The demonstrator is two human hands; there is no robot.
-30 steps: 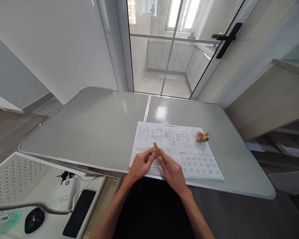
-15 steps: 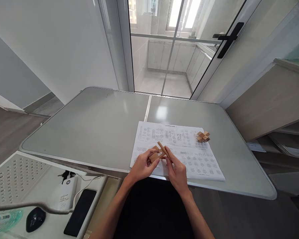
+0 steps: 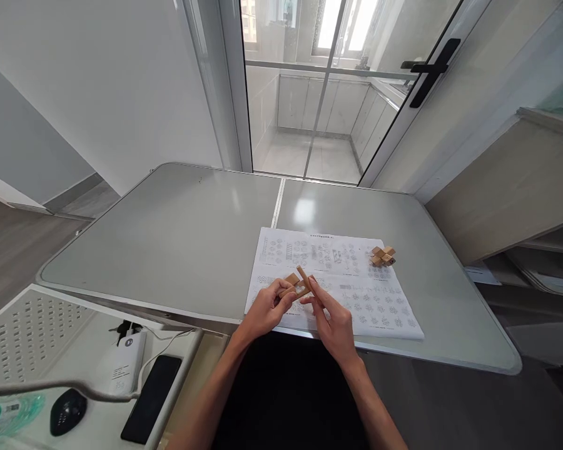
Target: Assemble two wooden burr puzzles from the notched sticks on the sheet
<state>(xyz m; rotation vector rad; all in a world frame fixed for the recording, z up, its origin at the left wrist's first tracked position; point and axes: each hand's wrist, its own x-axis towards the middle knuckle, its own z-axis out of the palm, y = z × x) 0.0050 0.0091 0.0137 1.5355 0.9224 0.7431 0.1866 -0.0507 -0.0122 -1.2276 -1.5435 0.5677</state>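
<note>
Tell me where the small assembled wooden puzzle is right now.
In the head view, the wooden puzzle sits at the far right corner of the printed sheet, beyond and right of the right hand.

I find the sheet (image 3: pixel 356 300) on the worktop (image 3: pixel 169 237), at its near edge. The assembled puzzle (image 3: pixel 383 255) sits at the sheet's far right corner. My left hand (image 3: pixel 263 309) and right hand (image 3: pixel 335 322) hold the wooden pieces (image 3: pixel 298 284) above the sheet's near left part. The phone (image 3: pixel 151 400) lies lower left, off the worktop.

The one head-worn camera looks forward and down across the near grey table (image 3: pixel 169 237). The glass door (image 3: pixel 319 94) stands far ahead.
</note>
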